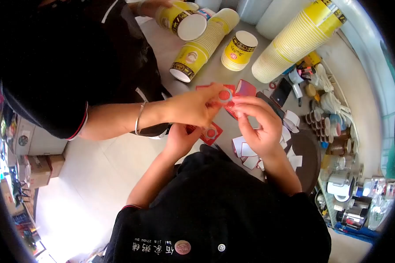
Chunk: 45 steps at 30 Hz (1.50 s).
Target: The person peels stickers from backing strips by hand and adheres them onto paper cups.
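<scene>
Left hand (183, 141) at red card (211, 133) edge, co-worker's hand (193, 106) crowding right hand (263, 124)

The left forearm (156, 177) slants forward and inward; the left hand (182, 141) curls inward, its fingers partly hidden. The right forearm (281, 168) angles inward too, the right hand (264, 127) reaching farther forward, fingers stretched leftward, thumb raised.

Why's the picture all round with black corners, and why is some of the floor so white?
Head view: round and dark at the corners, probably from a very wide lens, with the wall looking curved; head view, lower left: glare washes out the floor; head view, bottom: the black shirt shows little detail.
</scene>
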Available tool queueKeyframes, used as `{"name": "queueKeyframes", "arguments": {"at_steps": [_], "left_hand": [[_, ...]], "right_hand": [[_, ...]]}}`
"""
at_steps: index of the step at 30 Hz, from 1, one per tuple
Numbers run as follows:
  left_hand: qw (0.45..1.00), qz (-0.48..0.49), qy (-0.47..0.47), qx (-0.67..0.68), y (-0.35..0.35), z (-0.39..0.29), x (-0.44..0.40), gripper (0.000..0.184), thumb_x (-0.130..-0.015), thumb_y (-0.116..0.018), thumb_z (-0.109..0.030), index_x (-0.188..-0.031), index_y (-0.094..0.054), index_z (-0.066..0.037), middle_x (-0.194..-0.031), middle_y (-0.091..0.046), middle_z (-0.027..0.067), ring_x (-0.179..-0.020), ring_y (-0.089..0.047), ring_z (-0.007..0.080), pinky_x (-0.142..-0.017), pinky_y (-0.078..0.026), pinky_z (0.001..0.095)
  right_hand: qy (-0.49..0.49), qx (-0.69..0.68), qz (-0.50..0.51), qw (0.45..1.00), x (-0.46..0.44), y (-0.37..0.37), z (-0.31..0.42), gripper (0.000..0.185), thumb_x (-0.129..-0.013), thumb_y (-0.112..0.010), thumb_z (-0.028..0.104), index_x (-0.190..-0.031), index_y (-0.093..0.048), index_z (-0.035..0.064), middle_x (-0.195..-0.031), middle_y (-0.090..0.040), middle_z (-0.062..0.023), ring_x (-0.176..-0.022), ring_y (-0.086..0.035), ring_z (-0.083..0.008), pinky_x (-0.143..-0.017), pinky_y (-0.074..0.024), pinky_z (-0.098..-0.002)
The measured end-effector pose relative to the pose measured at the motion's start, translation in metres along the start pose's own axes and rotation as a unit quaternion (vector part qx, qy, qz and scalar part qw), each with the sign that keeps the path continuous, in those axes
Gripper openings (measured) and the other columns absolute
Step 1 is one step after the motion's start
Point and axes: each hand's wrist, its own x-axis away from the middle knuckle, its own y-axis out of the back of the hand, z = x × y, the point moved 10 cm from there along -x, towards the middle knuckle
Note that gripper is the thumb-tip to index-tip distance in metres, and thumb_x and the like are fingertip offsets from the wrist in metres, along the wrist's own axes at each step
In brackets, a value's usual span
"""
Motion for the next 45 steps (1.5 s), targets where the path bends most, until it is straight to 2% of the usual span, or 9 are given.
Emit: {"name": "queueKeyframes", "arguments": {"at_steps": [3,5,7,9,11,14,39,43,45], "left_hand": [[1.000,0.013,0.006,0.021,-0.002,0.001,0.005,0.029,-0.082,-0.056,0.000,-0.109,-0.049,0.003,-0.091,-0.058,0.0043,-0.079,-0.055,0.0072,-0.069,-0.046,0.0221],[0.998,0.032,0.032,0.031,-0.008,-0.010,0.011,0.029,-0.082,-0.055,0.000,-0.110,-0.048,0.004,-0.093,-0.059,0.0053,-0.082,-0.056,0.0082,-0.072,-0.046,0.0221],[0.998,0.041,0.037,0.012,-0.012,-0.021,0.015,0.029,-0.083,-0.056,-0.001,-0.111,-0.048,0.004,-0.094,-0.060,0.0057,-0.083,-0.056,0.0085,-0.073,-0.047,0.0228],[0.999,0.035,-0.018,0.010,-0.016,-0.042,0.018,0.028,-0.084,-0.055,-0.003,-0.110,-0.048,0.004,-0.091,-0.060,0.0063,-0.079,-0.056,0.0087,-0.068,-0.046,0.0228],[0.994,0.022,0.010,0.107,-0.015,-0.050,0.022,0.025,-0.085,-0.055,-0.004,-0.109,-0.049,0.003,-0.089,-0.060,0.0066,-0.077,-0.056,0.0092,-0.066,-0.046,0.0227],[0.972,0.038,0.054,0.224,-0.021,-0.047,0.032,0.021,-0.087,-0.055,-0.007,-0.105,-0.052,0.004,-0.085,-0.061,0.0066,-0.072,-0.056,0.0095,-0.064,-0.045,0.0217],[0.955,0.043,0.053,0.287,-0.021,-0.061,0.053,0.007,-0.085,-0.057,-0.004,-0.088,-0.056,0.002,-0.074,-0.062,0.0072,-0.063,-0.055,0.0093,-0.058,-0.044,0.0203],[0.964,0.020,0.025,0.265,-0.016,-0.067,0.055,0.008,-0.085,-0.057,-0.005,-0.088,-0.057,0.002,-0.073,-0.061,0.0065,-0.062,-0.055,0.0087,-0.057,-0.044,0.0197],[0.967,0.012,0.022,0.253,-0.015,-0.069,0.055,0.008,-0.085,-0.057,-0.005,-0.088,-0.057,0.002,-0.074,-0.061,0.0064,-0.062,-0.055,0.0086,-0.057,-0.044,0.0194]], "right_hand": [[-0.030,-0.049,-0.029,0.998,0.011,0.003,-0.015,0.014,-0.077,-0.062,-0.001,-0.091,-0.061,-0.0003,-0.097,-0.062,-0.0123,-0.070,-0.061,-0.0110,-0.055,-0.0462,-0.0202],[-0.162,-0.044,-0.013,0.986,0.017,-0.002,-0.036,0.014,-0.077,-0.064,0.002,-0.090,-0.060,-0.0009,-0.093,-0.062,-0.0118,-0.065,-0.059,-0.0093,-0.052,-0.0435,-0.0193],[-0.194,-0.026,0.027,0.980,0.026,-0.013,-0.041,0.015,-0.078,-0.065,0.006,-0.091,-0.060,0.0000,-0.084,-0.062,-0.0080,-0.063,-0.056,-0.0063,-0.051,-0.0417,-0.0194],[-0.329,-0.196,0.209,0.900,0.067,-0.067,-0.071,0.017,-0.080,-0.065,0.010,-0.093,-0.059,0.0002,-0.078,-0.062,-0.0039,-0.064,-0.054,-0.0043,-0.051,-0.0415,-0.0201],[-0.365,-0.251,0.188,0.877,0.074,-0.071,-0.067,0.018,-0.082,-0.064,0.014,-0.092,-0.058,0.0002,-0.073,-0.062,-0.0014,-0.063,-0.054,-0.0040,-0.051,-0.0419,-0.0208],[-0.412,-0.325,0.013,0.851,0.072,-0.050,-0.072,0.014,-0.086,-0.060,0.015,-0.088,-0.057,0.0011,-0.076,-0.062,-0.0029,-0.062,-0.055,-0.0034,-0.052,-0.0409,-0.0184],[-0.392,-0.360,-0.026,0.846,0.060,-0.048,-0.052,0.015,-0.084,-0.063,0.010,-0.091,-0.055,0.0000,-0.082,-0.060,-0.0042,-0.061,-0.051,-0.0023,-0.048,-0.0387,-0.0175],[-0.288,-0.193,-0.077,0.935,0.056,-0.025,-0.042,0.025,-0.076,-0.068,0.004,-0.099,-0.057,0.0015,-0.096,-0.056,-0.0069,-0.059,-0.048,-0.0040,-0.051,-0.0399,-0.0183],[-0.144,-0.175,0.002,0.974,0.041,-0.027,-0.007,0.020,-0.075,-0.069,0.004,-0.093,-0.060,0.0023,-0.091,-0.058,-0.0062,-0.059,-0.050,-0.0066,-0.051,-0.0400,-0.0193]]}}
